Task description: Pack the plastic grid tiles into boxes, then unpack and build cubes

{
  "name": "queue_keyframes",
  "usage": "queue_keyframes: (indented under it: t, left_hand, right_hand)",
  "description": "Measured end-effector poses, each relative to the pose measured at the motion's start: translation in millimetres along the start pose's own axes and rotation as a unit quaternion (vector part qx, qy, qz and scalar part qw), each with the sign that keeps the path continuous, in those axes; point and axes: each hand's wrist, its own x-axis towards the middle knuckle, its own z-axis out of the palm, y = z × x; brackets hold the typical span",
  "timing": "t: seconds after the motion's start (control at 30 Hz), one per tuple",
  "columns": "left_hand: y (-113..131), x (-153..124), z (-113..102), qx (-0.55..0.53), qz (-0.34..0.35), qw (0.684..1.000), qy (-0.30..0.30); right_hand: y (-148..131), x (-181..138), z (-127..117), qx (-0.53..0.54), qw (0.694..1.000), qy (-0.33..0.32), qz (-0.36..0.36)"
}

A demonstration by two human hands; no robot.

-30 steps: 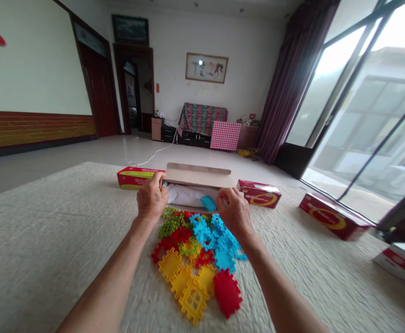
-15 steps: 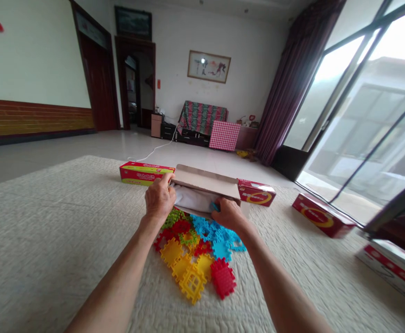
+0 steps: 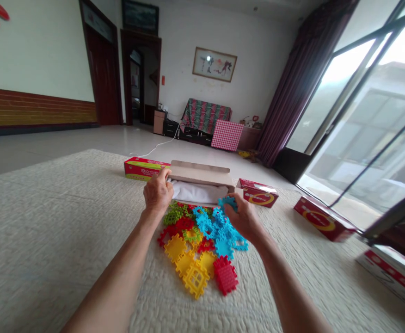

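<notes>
An open cardboard box [image 3: 202, 175] lies on the quilted cover, its flap folded back. White cloth [image 3: 197, 192] lines its inside. My left hand [image 3: 158, 192] is closed on the box's left end. At the box's right front corner, my right hand [image 3: 247, 217] pinches a blue interlocking plastic tile [image 3: 226, 202]. Just in front of the box is a loose pile of similar notched tiles: blue tiles [image 3: 219, 226], green tiles [image 3: 173, 215], yellow tiles [image 3: 175, 248] and red tiles [image 3: 185, 224]. A yellow window tile [image 3: 196, 278] and a red tile [image 3: 225, 276] lie closest to me.
A red and yellow-green box [image 3: 142, 169] stands behind my left hand. Two dark red boxes, a nearer one [image 3: 258, 193] and a farther-right one [image 3: 323, 219], sit to the right. A white and red box [image 3: 396, 275] lies at the right edge. Quilted cover [image 3: 84, 222] surrounds the pile.
My right hand has moved from inside the box out to its right front corner, with the blue tile now showing. My left hand still grips the box. The view has shifted slightly.
</notes>
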Motion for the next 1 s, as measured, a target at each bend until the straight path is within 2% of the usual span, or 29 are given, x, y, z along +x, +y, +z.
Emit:
queue_keyframes:
  t: [0.1, 0.17, 0.27, 0.4, 0.5, 0.67, 0.77, 0.83, 0.9, 1.0]
  left_hand:
    - [-10, 6, -2, 0.003, -0.022, 1.0, 0.009]
    - [-13, 9, -3, 0.0, -0.029, 0.999, 0.013]
    - [-13, 11, -5, -0.02, -0.031, 0.999, 0.013]
    - [-1, 8, -7, -0.067, -0.033, 0.997, 0.006]
    - [16, -6, -9, -0.106, -0.028, 0.994, -0.028]
    - [52, -44, -15, -0.148, -0.018, 0.981, -0.122]
    - [74, -65, -16, -0.154, 0.002, 0.978, -0.142]
    - [89, -77, -16, -0.155, 0.012, 0.976, -0.154]
    - [104, -90, -15, -0.154, 0.022, 0.973, -0.172]
    - [127, -114, -9, -0.156, 0.043, 0.963, -0.216]
  right_hand:
    - [7, -14, 3, 0.022, 0.995, -0.093, -0.014]
    - [11, -20, 6, 0.046, 0.992, -0.112, -0.021]
    - [19, -22, 5, 0.058, 0.996, -0.06, -0.003]
    - [37, -27, -16, 0.015, 0.996, -0.014, 0.09]
    - [53, -44, -36, 0.087, 0.986, 0.006, 0.144]
    - [69, -81, -63, 0.247, 0.965, 0.043, 0.078]
    - [74, -99, -81, 0.254, 0.958, 0.104, 0.081]
    - [79, -109, -96, 0.22, 0.957, 0.149, 0.121]
    - [89, -119, -110, 0.202, 0.942, 0.196, 0.183]
    - [111, -131, -124, 0.263, 0.894, 0.26, 0.253]
